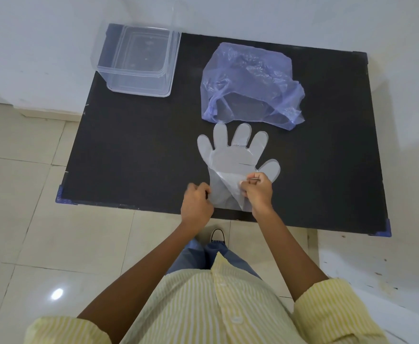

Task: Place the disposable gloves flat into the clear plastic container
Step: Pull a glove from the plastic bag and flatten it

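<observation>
A clear disposable glove (233, 157) lies spread flat on the black table (134, 150), fingers pointing away from me. My left hand (196, 204) pinches the left side of its cuff near the table's front edge. My right hand (257, 191) pinches the right side of the cuff, where the film is folded up a little. The clear plastic container (139, 61) stands open at the table's far left corner; nothing is visible inside it.
A crumpled bluish-purple plastic bag (250, 84) lies just beyond the glove's fingertips, at the middle back of the table. White walls border the table behind and to the right. A tiled floor lies below and to the left.
</observation>
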